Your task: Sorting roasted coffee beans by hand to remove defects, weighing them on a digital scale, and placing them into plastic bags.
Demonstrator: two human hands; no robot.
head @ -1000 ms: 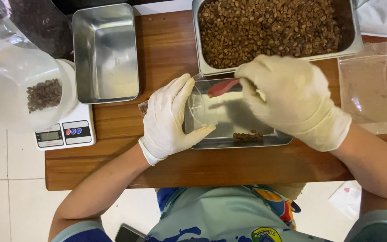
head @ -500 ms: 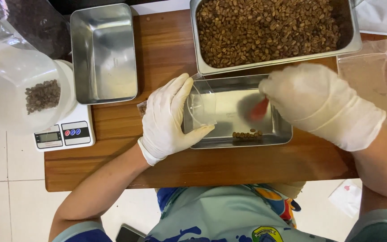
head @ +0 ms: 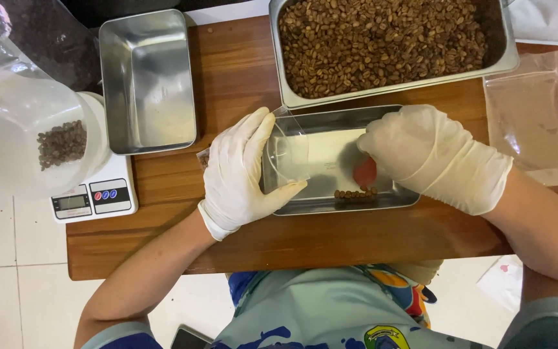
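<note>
Both hands wear white gloves over a shallow steel tray [head: 395, 200] near the wooden table's front edge. My left hand [head: 240, 174] holds a clear plastic bag [head: 289, 155] open at the tray's left end. My right hand [head: 431, 155] grips a small red scoop [head: 364, 173], mostly hidden under the fingers, its tip resting in the tray. A short row of coffee beans [head: 355, 193] lies along the tray's near side, just below the scoop.
A large steel pan full of coffee beans [head: 382, 42] stands behind the tray. An empty steel pan [head: 146, 81] sits at back left. A digital scale [head: 95, 194] carries a white bowl with some beans [head: 62, 142]. Spare clear bags [head: 534, 119] lie at right.
My right hand has moved right and down with the red scoop, from above the bag's mouth to the tray's near side. My left hand keeps hold of the bag.
</note>
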